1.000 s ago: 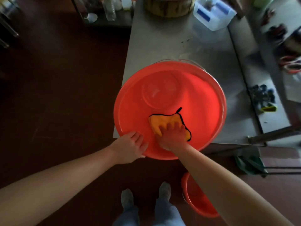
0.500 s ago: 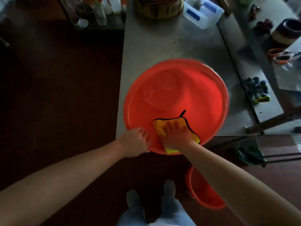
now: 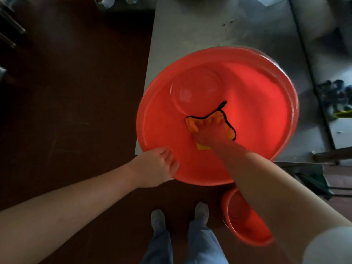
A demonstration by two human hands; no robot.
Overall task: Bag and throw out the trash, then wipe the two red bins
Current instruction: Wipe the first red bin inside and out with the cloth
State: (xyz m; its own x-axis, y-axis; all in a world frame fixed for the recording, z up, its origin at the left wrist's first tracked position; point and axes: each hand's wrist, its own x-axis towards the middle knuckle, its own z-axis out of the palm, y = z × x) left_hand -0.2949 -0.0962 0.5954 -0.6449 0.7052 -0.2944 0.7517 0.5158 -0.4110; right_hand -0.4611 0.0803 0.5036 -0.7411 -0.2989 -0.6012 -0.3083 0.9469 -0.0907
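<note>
The large red bin (image 3: 266, 111) is set on the metal table (image 3: 190, 35), overhanging its near edge. Its near-left rim is gripped by the left hand (image 3: 158, 166). A yellow cloth (image 3: 191, 125) is pressed against the near inner wall under the spread, flat fingers of the right hand (image 3: 209, 132). The bin's round base lies just far-left of the cloth, with nothing between. A smaller red bin (image 3: 245, 221) is seen on the floor, near and right.

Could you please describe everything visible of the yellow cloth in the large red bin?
The yellow cloth, soft-looking fabric edged in black with a black tail at its far corner, lies spread on the inner wall of the large red bin. The right hand presses on it, hiding its middle.
</note>
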